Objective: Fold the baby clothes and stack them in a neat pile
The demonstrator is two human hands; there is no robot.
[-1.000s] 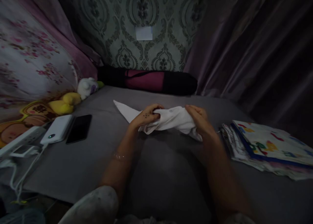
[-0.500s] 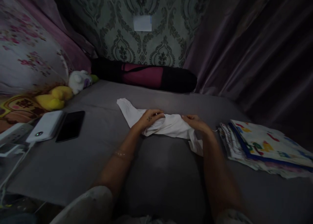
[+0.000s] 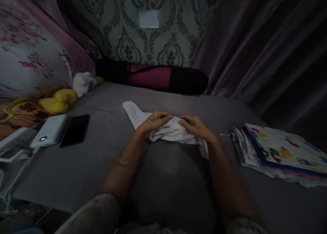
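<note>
A crumpled white cloth lies on the grey bed sheet in front of me. My left hand rests on its left part, fingers curled into the fabric. Close beside it, my right hand presses down on the cloth's middle with its fingers laid over the folds. One loose corner of the cloth points away to the upper left, and another hangs out below my right wrist.
A stack of folded colourful printed cloths lies at the right. A black phone and a white power bank lie at the left, with cables, yellow and white plush toys. A dark bolster lies at the back.
My right hand has moved left along the cloth, toward my left hand. The cloth has been lowered onto the sheet and bunched closer together.
</note>
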